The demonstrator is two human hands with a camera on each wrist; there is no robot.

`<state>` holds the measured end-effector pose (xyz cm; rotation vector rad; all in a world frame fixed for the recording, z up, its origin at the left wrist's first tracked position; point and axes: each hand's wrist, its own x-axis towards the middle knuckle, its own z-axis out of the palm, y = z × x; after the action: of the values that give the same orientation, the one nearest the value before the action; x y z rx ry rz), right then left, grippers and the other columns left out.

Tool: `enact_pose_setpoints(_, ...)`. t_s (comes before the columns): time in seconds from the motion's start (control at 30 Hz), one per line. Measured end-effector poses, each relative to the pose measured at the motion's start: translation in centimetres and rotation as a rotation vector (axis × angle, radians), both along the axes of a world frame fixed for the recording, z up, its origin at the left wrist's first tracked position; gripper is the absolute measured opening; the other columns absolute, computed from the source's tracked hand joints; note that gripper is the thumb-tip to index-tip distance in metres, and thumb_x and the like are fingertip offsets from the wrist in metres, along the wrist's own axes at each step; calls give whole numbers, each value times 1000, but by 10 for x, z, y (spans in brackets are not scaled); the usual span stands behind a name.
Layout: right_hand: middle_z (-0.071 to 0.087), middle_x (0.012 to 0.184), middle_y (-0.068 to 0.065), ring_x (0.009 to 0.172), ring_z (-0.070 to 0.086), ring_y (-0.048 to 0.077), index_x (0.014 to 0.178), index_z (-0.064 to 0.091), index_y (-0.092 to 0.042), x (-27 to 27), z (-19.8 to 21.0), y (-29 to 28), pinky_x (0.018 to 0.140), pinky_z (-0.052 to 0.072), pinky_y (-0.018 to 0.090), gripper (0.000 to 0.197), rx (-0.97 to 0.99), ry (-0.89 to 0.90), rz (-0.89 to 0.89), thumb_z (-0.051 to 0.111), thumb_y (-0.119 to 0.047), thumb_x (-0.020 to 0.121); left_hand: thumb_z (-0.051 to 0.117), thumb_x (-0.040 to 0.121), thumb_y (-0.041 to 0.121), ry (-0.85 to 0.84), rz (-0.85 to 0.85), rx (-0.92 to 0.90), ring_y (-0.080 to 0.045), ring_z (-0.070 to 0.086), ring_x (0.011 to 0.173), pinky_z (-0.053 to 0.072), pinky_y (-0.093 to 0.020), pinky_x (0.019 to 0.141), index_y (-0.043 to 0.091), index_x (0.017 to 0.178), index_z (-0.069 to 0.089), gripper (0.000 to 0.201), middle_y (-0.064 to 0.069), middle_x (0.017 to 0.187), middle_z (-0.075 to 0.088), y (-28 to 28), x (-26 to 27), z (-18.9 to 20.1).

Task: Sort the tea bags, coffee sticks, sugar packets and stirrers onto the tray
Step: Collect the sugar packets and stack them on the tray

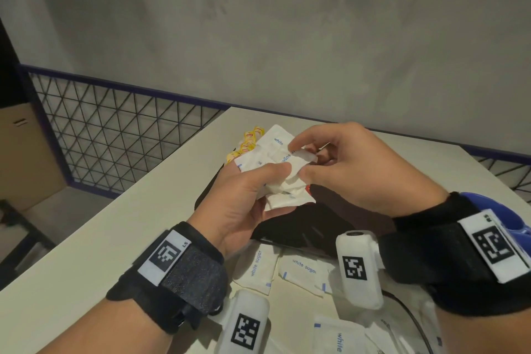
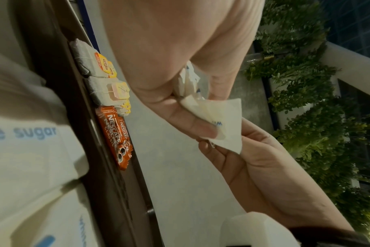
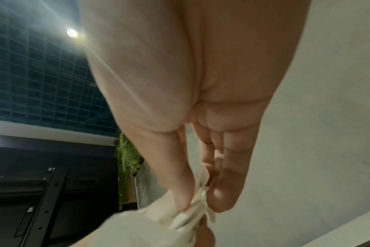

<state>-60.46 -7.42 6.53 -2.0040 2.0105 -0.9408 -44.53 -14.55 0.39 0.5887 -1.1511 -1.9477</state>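
Held above the dark tray [image 1: 212, 195], a fanned stack of white sugar packets [image 1: 275, 152], gripped in the left hand [image 1: 241, 204] with the thumb curled over the top and the fingers underneath. Pinching one packet at the near edge of that stack, the right hand [image 1: 350, 169], thumb and forefinger closed on the paper, remaining fingers loosely curled. Probably being squared up into a single bundle before going down on the tray, hence the two-handed hold: one hand to keep the stack, the other to tuck a stray packet into line.

Beyond the left hand's fingertips, already on the tray, a row of tea bags [image 2: 108, 78] with yellow tags, and just beside them orange-red coffee sticks [image 2: 114, 133], each kind grouped on its own, apparently leaving room for the sugar. Below both wrists, on the pale table [image 1: 120, 224], more loose sugar packets [image 1: 301, 270] waiting to be gathered. No stirrers visible in any view.

Legible: "white sugar" in blue on the packets, "NESCAFE CLASSIC" in white on the sticks; a red logo on the tea tags, too small to read with certainty. On the black wrist straps, square black-and-white marker codes, with "LS" beside the left one.
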Motion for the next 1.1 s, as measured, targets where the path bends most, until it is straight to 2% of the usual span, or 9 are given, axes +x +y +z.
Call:
enact_pose_setpoints(0.17,73,89,-13,83,68,5,98,77,-28,-6,-2,-2,75,55,26,10,-83,-72,-44,72,-23,91,72,90,9,27,-28,-5,-20,78,88,61,-31,62,15,131,66,42,-8,112,79,0,0,2)
enact_pose_setpoints(0.37,70,75,-6,67,60,9,87,77,-24,-9,-2,-5,63,44,24,16,-205,-149,-166,65,-27,97,69,92,1,-3,-43,-16,-26,78,94,62,-33,64,14,133,62,44,-11,116,78,-3,2,-1)
enact_pose_setpoints(0.43,70,71,-7,62,59,7,85,76,-21,-12,0,-5,62,46,24,15,-242,-230,-229,66,-24,96,70,91,0,-17,-30,-11,-28,78,94,63,-33,64,13,133,62,45,-11,116,78,-4,1,-3)
enact_pose_setpoints(0.53,75,82,8,61,67,17,97,73,-14,-15,2,-7,65,57,35,8,-198,-480,-209,67,-9,95,72,89,0,-20,-9,-5,-28,78,94,63,-33,62,13,132,62,45,-10,115,78,-5,2,-3)
enact_pose_setpoints(0.67,66,78,13,63,68,26,112,63,-16,-15,3,-5,65,59,37,26,-144,-670,-99,67,2,94,74,88,1,-20,12,-10,-27,79,93,62,-33,62,14,130,64,45,-10,113,78,-5,1,-3)
enact_pose_setpoints(0.87,70,86,16,65,72,30,93,70,-15,-10,-3,-4,73,62,54,14,-81,-440,-65,69,0,93,72,90,2,-7,12,-39,-27,78,95,64,-34,65,14,130,64,42,-8,114,78,-3,0,-3)
enact_pose_setpoints(0.97,67,90,24,63,73,31,91,72,-15,-5,-5,-4,67,63,45,9,-59,-383,-68,75,-7,90,73,90,2,20,30,-58,-28,78,97,64,-35,66,15,131,63,43,-8,115,78,-3,-1,-2)
enact_pose_setpoints(1.03,66,88,22,65,73,32,90,71,-19,-2,-6,-6,58,59,36,9,-66,-351,-85,79,-15,87,73,90,3,33,41,-70,-29,78,99,64,-36,66,15,132,62,45,-8,117,78,-3,-1,-1)
enact_pose_setpoints(1.1,67,84,16,69,72,32,88,71,-23,-1,-9,-9,56,56,33,11,-81,-305,-105,81,-23,85,74,90,6,32,48,-75,-28,78,97,64,-36,66,15,131,62,44,-8,116,78,-2,-1,-1)
